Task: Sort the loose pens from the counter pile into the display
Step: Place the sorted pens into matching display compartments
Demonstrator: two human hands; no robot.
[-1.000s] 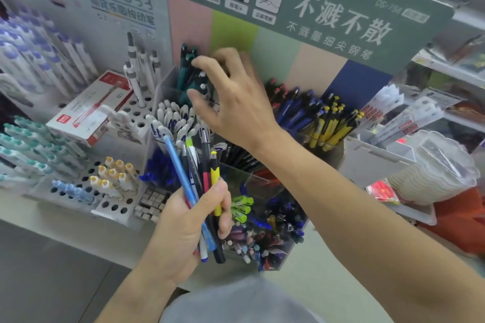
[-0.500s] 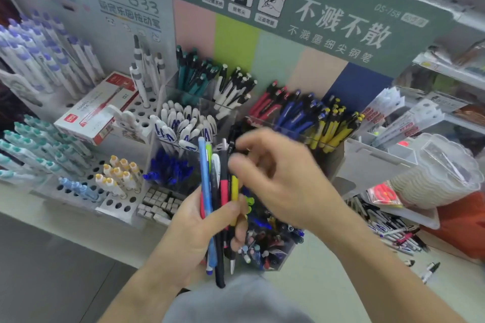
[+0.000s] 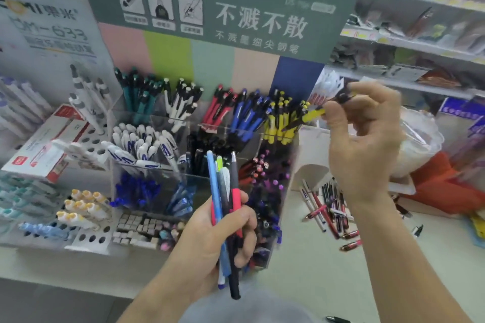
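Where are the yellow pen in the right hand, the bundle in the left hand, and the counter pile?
yellow pen (image 3: 313, 114), head view, on its yellow barrel.
bundle (image 3: 225, 191), head view, on the shafts above the left hand.
counter pile (image 3: 332, 204), head view, on the red and black pens.

Bright even indoor light, soft shadows, motion blur throughout, wide-angle bending at edges
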